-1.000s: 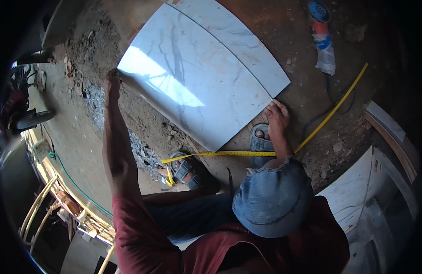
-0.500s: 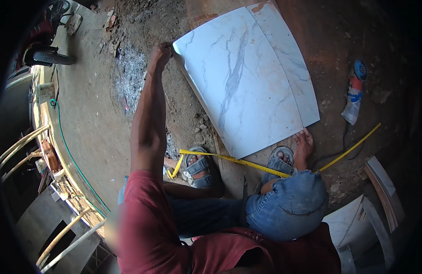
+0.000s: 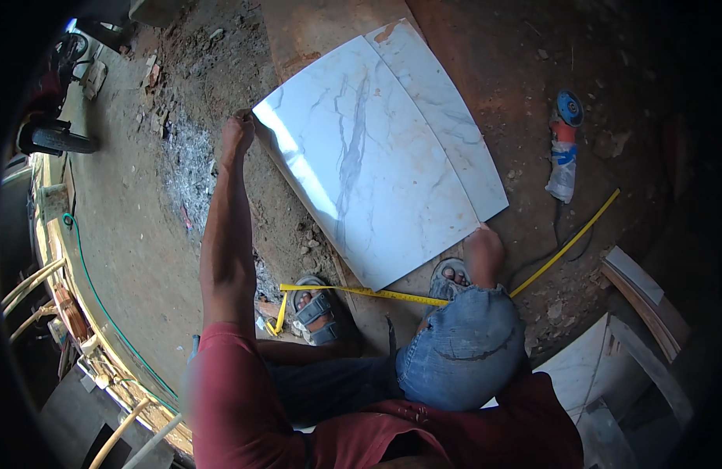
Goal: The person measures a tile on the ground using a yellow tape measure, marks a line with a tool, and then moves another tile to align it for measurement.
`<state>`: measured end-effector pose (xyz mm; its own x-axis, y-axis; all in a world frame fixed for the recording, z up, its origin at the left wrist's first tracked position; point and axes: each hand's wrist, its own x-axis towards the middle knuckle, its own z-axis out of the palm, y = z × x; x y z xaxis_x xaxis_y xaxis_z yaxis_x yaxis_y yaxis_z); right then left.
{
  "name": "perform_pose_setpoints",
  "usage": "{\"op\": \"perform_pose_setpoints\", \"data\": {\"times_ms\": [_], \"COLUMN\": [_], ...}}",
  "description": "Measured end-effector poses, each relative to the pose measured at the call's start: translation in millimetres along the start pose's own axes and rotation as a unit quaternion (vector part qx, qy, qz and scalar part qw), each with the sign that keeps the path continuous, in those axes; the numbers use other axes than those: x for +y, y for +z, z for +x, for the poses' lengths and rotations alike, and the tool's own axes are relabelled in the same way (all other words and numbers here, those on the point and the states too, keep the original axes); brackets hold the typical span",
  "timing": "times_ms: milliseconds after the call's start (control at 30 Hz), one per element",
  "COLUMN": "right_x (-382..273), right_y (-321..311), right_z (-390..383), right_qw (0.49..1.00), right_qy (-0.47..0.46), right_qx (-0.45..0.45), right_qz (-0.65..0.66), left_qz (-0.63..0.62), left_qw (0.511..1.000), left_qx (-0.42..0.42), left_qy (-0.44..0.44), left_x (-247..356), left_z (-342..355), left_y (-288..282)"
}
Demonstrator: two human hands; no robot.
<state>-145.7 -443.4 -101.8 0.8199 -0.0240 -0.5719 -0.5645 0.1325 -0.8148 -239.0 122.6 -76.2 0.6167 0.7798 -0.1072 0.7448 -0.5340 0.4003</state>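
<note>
A large white tile with grey marble veins lies before my feet. It overlaps a second marbled tile, which shows as a strip along its right side. My left hand is closed around the top tile's far left corner, arm stretched out. At the near right corner, where the two tiles' edges meet, is my right hand; blur hides its fingers. A yellow measuring tape runs across in front of my sandals, just below the near corner of the top tile.
An angle grinder with a blue disc and plastic-wrapped body lies to the right. Beyond the tape are tile offcuts. Rubble covers the ground far left. A green hose and a motorbike wheel are at the left.
The whole scene has shifted left and slightly down in view. A bright glare has spread along the top tile's left edge. Both hands keep their corners; the right one is now blurred.
</note>
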Motion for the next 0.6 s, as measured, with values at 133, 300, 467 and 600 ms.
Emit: {"op": "perform_pose_setpoints", "data": {"times_ms": [133,300,467,600], "right_x": [3.2,12.3,12.6,-7.4], "right_y": [9.4,4.8,11.1,18.4], "right_z": [-14.7,-32.1,-59.7,-64.8], "right_qw": [1.000,1.000,0.996,0.994], "right_qy": [0.004,0.013,0.060,0.087], "right_qx": [-0.003,-0.024,-0.057,-0.045], "right_qz": [0.031,0.011,-0.033,-0.055], "left_qz": [0.003,-0.023,-0.209,-0.258], "left_qw": [0.999,0.994,0.972,0.950], "left_qx": [0.033,-0.012,-0.022,-0.082], "left_qy": [0.003,-0.104,-0.104,-0.154], "left_x": [-18.8,-37.4,-62.1,-59.7], "left_z": [2.2,1.9,-1.9,-9.7], "left_y": [0.3,5.1,2.7,-0.5]}}
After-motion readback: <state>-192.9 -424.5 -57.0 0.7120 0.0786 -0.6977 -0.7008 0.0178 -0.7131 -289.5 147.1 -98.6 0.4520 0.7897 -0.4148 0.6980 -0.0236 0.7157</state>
